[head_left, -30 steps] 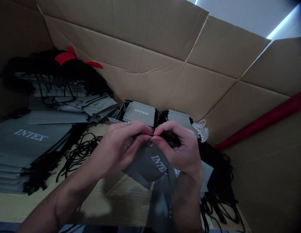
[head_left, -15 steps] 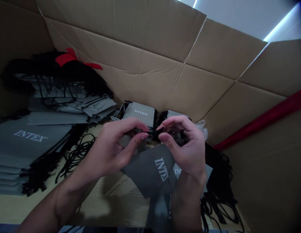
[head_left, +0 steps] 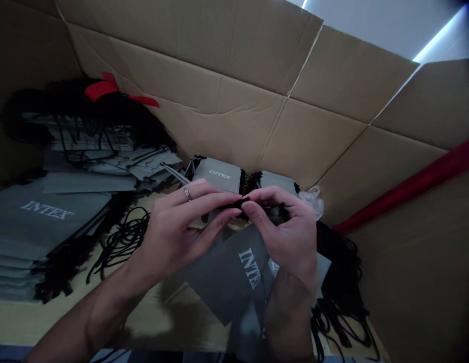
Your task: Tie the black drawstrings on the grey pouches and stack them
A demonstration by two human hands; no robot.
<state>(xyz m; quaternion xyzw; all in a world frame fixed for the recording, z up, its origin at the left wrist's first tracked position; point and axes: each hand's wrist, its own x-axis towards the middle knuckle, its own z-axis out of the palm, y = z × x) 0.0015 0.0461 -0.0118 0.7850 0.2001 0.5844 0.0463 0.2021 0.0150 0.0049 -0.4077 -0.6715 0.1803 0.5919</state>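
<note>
My left hand [head_left: 181,232], a ring on one finger, is closed with fingertips and thumb pinched on a short black cord [head_left: 234,203]. My right hand [head_left: 285,237] pinches the same cord from the other side, the fingertips of both hands almost touching. Just below them is a flat grey piece [head_left: 222,277] printed INTEX, tilted and partly behind my right wrist. Whether the cord is joined to it is hidden by my fingers. Thin grey prongs [head_left: 176,174] stick out behind my left knuckles; I cannot tell if that hand holds them.
Stacked grey INTEX pieces [head_left: 49,217] with black cord ends lie at left, beside loose black cords [head_left: 119,242]. A black cord bundle with a red tie [head_left: 102,91] tops another pile. More grey stacks [head_left: 219,172] stand by the cardboard wall [head_left: 226,101]. Black cords [head_left: 340,272] lie at right.
My left hand has turned and moved slightly right, its fingertips now closer to my right hand's. The grey prongs have come into clearer view, and the flat grey piece has shifted slightly left and down.
</note>
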